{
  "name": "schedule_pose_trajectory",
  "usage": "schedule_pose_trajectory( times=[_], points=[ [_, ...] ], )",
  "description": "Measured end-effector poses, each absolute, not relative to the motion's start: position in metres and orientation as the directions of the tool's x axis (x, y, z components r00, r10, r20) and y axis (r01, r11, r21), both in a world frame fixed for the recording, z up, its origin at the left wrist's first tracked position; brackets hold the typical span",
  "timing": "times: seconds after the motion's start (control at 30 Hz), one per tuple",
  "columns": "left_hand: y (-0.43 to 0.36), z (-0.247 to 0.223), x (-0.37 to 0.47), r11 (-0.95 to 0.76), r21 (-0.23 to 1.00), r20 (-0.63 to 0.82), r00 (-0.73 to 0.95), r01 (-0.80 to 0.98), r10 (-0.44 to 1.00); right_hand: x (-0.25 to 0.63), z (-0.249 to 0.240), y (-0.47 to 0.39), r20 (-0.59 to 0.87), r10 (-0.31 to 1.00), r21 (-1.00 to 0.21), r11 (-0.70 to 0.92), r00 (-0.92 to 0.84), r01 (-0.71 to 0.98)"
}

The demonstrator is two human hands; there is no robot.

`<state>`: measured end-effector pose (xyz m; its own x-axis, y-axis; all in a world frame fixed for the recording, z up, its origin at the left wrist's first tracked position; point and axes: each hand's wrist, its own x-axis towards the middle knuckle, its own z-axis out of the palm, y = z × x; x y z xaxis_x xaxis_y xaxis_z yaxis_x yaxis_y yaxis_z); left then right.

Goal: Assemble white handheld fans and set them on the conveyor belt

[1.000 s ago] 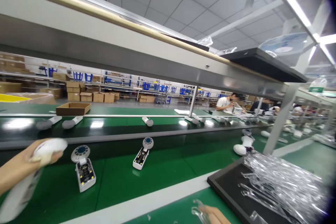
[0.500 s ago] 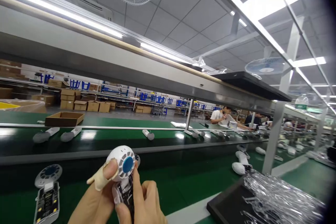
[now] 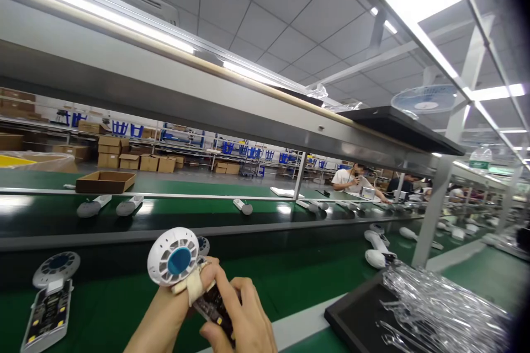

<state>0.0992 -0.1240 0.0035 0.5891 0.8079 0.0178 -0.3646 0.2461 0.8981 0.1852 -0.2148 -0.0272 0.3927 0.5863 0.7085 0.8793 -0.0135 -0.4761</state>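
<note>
Low in front, both hands grip one small handheld fan point(image 3: 178, 262) above the green desk point(image 3: 124, 309): the left hand point(image 3: 165, 314) pinches under its round white head, the right hand point(image 3: 242, 322) closes on its open handle. An opened fan unit point(image 3: 49, 303) lies left; farther right, a black tray point(image 3: 360, 317) of clear parts.

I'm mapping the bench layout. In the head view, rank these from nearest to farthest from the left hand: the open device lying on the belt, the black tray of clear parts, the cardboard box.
From the left hand:
1. Open device, on the belt to its left.
2. Black tray, on the right, near edge.
3. Cardboard box, far left, across the line.
</note>
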Motion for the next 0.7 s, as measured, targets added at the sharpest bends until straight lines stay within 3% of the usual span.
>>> schedule_pose_trajectory(
  times=[0.1, 0.2, 0.27, 0.37, 0.5, 0.57, 0.63, 0.7],
  points=[
    [-0.133, -0.007, 0.109, 0.028, 0.944, 0.145, 0.487, -0.329, 0.861, 0.198, -0.018, -0.21, 0.507, 0.559, -0.813, 0.056, 0.656, 0.58],
    [-0.142, -0.014, 0.117, -0.253, 0.909, 0.371, 0.368, -0.331, 0.853, 0.209, -0.014, -0.204, 0.307, 0.545, -0.945, 0.078, 0.781, 0.318],
    [-0.146, -0.019, 0.12, -0.332, 0.892, 0.426, 0.325, -0.308, 0.844, 0.214, -0.017, -0.201, 0.312, 0.531, -0.947, 0.109, 0.788, 0.302],
    [-0.152, -0.025, 0.124, -0.258, 0.926, 0.349, 0.359, -0.277, 0.866, 0.218, -0.029, -0.197, 0.359, 0.505, -0.927, 0.093, 0.785, 0.364],
    [-0.141, -0.038, 0.133, -0.128, 0.973, 0.207, 0.477, -0.193, 0.854, 0.241, -0.049, -0.187, 0.236, 0.553, -0.895, -0.196, 0.799, 0.4],
    [-0.117, -0.046, 0.136, -0.269, 0.963, 0.215, 0.533, 0.025, 0.818, 0.266, -0.057, -0.181, 0.144, 0.565, -0.861, -0.333, 0.812, 0.384],
    [-0.08, -0.054, 0.132, -0.486, 0.781, 0.254, 0.512, 0.392, 0.821, 0.293, -0.063, -0.175, 0.076, 0.554, -0.807, -0.454, 0.829, 0.378],
    [-0.037, -0.061, 0.122, -0.436, 0.679, 0.211, 0.412, 0.59, 0.886, 0.315, -0.067, -0.172, 0.036, 0.526, -0.718, -0.578, 0.85, 0.388]
  ],
)
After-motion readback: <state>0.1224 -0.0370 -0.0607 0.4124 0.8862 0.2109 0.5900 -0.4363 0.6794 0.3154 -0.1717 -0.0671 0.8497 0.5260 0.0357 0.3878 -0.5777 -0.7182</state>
